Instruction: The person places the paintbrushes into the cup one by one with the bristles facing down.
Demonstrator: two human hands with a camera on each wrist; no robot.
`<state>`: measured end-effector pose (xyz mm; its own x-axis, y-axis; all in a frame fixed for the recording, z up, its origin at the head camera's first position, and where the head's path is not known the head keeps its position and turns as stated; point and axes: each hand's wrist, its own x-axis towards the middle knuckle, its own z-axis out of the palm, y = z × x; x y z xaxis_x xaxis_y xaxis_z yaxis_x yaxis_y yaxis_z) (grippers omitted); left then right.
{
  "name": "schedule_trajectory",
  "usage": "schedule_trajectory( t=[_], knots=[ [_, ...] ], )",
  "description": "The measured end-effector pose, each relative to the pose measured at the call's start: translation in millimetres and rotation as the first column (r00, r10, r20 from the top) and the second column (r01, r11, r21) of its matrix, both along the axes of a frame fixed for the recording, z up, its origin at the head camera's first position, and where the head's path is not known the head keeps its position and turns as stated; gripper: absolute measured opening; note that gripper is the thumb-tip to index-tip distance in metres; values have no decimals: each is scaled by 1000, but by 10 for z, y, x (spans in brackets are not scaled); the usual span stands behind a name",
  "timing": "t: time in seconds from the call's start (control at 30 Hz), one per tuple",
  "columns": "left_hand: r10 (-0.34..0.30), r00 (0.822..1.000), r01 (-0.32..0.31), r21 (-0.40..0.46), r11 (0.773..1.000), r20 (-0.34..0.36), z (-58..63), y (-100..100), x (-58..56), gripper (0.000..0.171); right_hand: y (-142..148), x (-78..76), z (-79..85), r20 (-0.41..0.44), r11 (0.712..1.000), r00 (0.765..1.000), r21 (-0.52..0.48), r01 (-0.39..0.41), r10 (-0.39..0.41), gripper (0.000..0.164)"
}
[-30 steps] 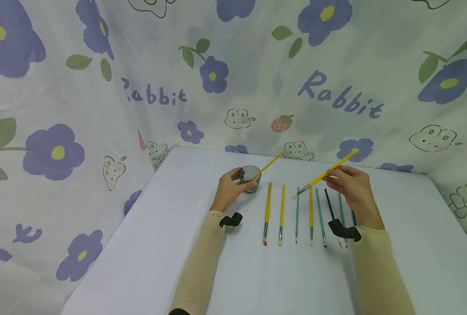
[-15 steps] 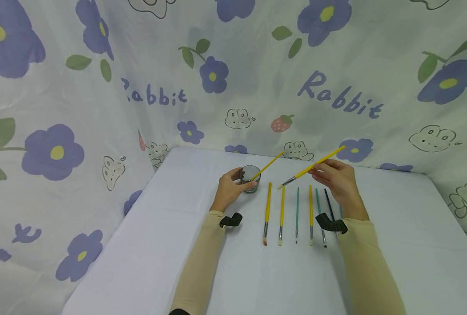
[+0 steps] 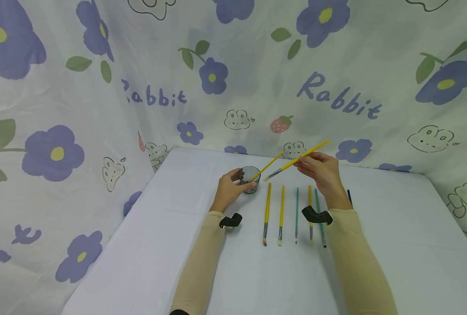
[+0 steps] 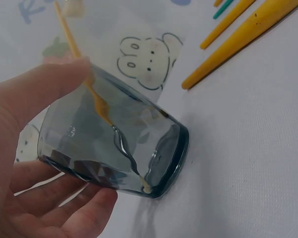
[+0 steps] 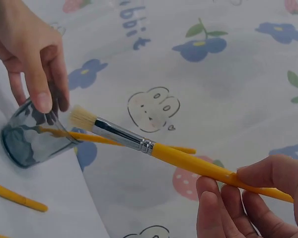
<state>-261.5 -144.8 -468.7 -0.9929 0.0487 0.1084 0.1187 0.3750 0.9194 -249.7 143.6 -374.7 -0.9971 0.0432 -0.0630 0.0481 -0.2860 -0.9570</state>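
My left hand point(image 3: 229, 189) grips a tinted drinking glass point(image 4: 144, 134), thumb on one side and fingers round the other. Inside the glass leans a thin yellow paintbrush point(image 3: 270, 164), bristles at the bottom and handle poking out over the rim. Between thumb and fingers my right hand point(image 3: 321, 177) pinches a thicker yellow paintbrush point(image 5: 188, 162) by its handle. That brush is tilted, its pale bristles point(image 5: 83, 118) pointing at the glass and lying close to the rim in the head view. A small gap separates them there.
Several yellow, teal and dark paintbrushes lie in a row on the white table point(image 3: 138, 262), among them a yellow one point(image 3: 267, 212) and a teal one point(image 3: 297, 214). My right forearm hides some of the row. A patterned curtain point(image 3: 249, 52) hangs behind and at the left.
My right hand has moved left with its yellow paintbrush, bringing the bristles from above the row of brushes close to the glass. My left hand and the glass have stayed in place.
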Motion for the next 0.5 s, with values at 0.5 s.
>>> schedule_trajectory(
  t=[0.5],
  knots=[
    [15, 1000, -15, -10, 1000, 12, 18, 7, -4, 83, -254, -178, -50, 4, 997, 1000, 74, -27, 26, 21]
  ],
)
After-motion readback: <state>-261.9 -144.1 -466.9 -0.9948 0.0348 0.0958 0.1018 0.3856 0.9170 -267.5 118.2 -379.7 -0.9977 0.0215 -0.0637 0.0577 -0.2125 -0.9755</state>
